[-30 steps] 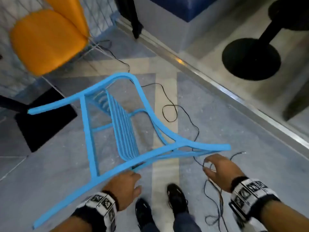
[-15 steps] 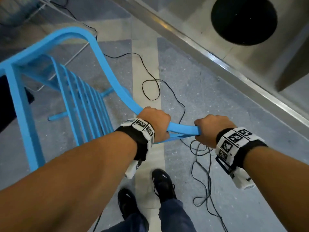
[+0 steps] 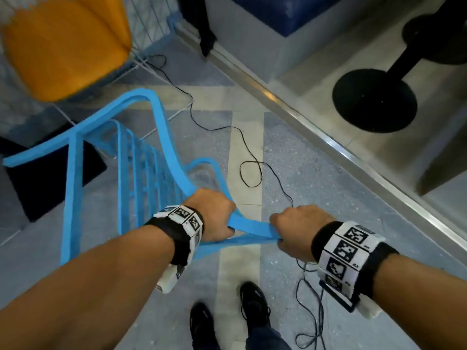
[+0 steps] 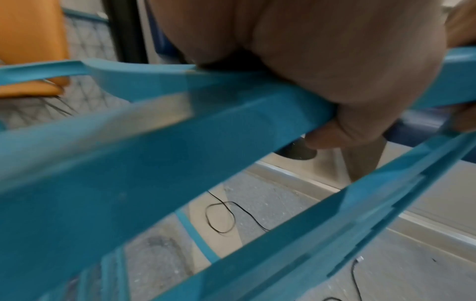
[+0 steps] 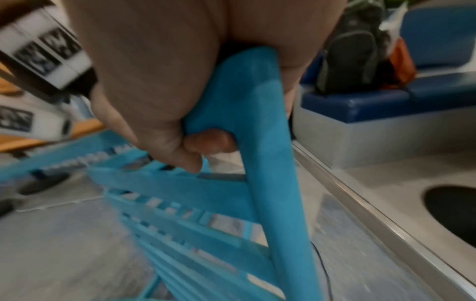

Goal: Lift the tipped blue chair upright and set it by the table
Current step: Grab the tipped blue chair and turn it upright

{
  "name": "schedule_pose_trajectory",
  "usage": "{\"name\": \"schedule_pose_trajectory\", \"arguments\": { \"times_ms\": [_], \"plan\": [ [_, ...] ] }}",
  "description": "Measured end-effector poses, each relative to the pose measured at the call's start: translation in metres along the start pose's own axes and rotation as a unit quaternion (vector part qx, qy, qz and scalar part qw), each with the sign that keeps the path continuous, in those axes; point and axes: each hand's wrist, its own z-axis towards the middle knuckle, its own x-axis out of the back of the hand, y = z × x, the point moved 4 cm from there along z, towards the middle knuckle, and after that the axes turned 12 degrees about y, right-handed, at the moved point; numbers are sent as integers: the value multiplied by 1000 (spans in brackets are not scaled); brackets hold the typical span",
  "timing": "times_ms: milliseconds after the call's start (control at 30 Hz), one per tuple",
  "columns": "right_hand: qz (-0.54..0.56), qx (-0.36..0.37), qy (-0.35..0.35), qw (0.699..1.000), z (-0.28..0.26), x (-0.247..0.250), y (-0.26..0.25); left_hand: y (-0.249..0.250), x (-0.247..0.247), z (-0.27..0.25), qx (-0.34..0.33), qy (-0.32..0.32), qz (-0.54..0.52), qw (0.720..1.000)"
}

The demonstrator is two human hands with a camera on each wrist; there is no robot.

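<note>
The blue slatted chair (image 3: 141, 157) stands tilted in front of me, its curved frame rising toward my hands. My left hand (image 3: 213, 215) grips the chair's top rail, fingers wrapped round it; the left wrist view shows the blue chair (image 4: 180, 146) rail under my left hand (image 4: 335, 71). My right hand (image 3: 297, 231) grips the same rail's end a little to the right. In the right wrist view, my right hand (image 5: 167, 81) curls round the blue chair (image 5: 257, 132) bar, slats below. The black round table base (image 3: 374, 99) stands on the raised floor at the right.
An orange chair (image 3: 63, 44) on a wire frame stands at the far left. A thin black cable (image 3: 250, 170) loops across the grey floor under the chair. A metal step edge (image 3: 328, 142) runs diagonally at right. A blue bench (image 5: 386, 101) holds bags. My shoes (image 3: 252, 304) are below.
One second ago both hands were just reaching the rail; now both grip it. The chair's back has risen toward me and its frame has swung more upright since half a second ago.
</note>
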Motion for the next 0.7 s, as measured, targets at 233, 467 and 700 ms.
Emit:
{"name": "schedule_pose_trajectory", "arguments": {
  "times_ms": [233, 467, 700],
  "plan": [
    [-43, 137, 62, 988, -39, 139, -116, -57, 76, -129, 134, 98, -55, 985],
    [-93, 231, 68, 966, -72, 178, -253, -81, 69, -268, 198, 224, -171, 939],
    [115, 282, 100, 947, -100, 154, -341, -105, 31, -401, 215, 269, -197, 918]
  ]
}}
